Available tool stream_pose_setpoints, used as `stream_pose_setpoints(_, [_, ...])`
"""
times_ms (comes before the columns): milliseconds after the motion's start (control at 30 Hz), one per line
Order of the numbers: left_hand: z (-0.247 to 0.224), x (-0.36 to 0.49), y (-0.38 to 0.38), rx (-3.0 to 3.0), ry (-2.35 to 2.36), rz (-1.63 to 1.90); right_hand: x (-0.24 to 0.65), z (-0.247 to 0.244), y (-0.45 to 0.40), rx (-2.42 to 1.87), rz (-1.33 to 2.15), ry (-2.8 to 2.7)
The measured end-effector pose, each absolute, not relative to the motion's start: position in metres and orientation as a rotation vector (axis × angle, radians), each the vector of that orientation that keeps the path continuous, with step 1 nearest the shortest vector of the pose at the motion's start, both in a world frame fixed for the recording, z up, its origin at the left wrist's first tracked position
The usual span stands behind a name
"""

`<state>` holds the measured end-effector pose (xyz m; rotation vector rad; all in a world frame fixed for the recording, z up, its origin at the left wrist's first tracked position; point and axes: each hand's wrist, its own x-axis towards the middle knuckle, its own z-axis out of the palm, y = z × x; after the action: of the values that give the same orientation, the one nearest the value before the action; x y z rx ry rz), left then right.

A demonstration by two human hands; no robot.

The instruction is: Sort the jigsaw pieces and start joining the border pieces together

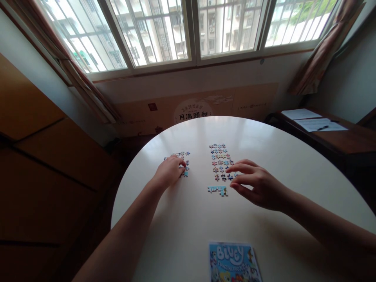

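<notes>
My left hand [169, 171] is over the left group of jigsaw pieces [184, 154], hiding part of it. Its thumb and index finger pinch what looks like a small puzzle piece [182, 166]. Beside the right group of pieces [219, 156], laid out in rows, my right hand [255, 183] hovers with its fingers apart and nothing in them. Its fingertips cover the right edge of the lower rows. Just below those rows lies a joined strip of puzzle [217, 189], mostly light blue, with a brown figure at its right end.
A Bluey picture box or booklet [233, 262] lies at the near side of the round white table [182, 231]. To the right, a brown side table [358, 137] bears papers [320, 124] and a dark pen [323, 128]. A barred window is beyond.
</notes>
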<state>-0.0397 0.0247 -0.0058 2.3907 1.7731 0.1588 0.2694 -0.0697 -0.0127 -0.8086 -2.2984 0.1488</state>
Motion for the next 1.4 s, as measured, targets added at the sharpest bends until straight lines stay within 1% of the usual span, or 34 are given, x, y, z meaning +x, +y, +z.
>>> stream_pose_setpoints(233, [-0.008,-0.042,0.028,2.384,1.741,0.184,0.270,-0.014,-0.069,-0.817,0.167,-2.311])
stream_pose_setpoints(533, [-0.010,-0.049,0.031,2.381,1.643,0.299,0.269,-0.015,-0.069,-0.824,0.176,-2.336])
stream_pose_setpoints(700, [0.002,-0.049,0.021,2.393,1.458,0.492,0.269,-0.014,-0.070,-0.838,0.211,-2.339])
stream_pose_setpoints(800, [0.013,-0.042,0.010,2.287,1.332,0.563,0.268,-0.014,-0.069,-0.850,0.213,-2.362])
stream_pose_setpoints(900, [0.018,-0.030,-0.001,2.126,1.157,0.524,0.266,-0.015,-0.069,-0.854,0.202,-2.405])
stream_pose_setpoints(1000, [0.016,-0.017,-0.008,2.015,1.077,0.392,0.262,-0.019,-0.069,-0.850,0.201,-2.468])
stream_pose_setpoints(1133, [0.010,-0.006,-0.014,1.956,1.110,0.228,0.254,-0.026,-0.072,-0.844,0.204,-2.564])
stream_pose_setpoints(1400, [0.006,-0.001,-0.016,2.048,1.222,0.130,0.248,-0.031,-0.071,-0.762,0.239,-2.665])
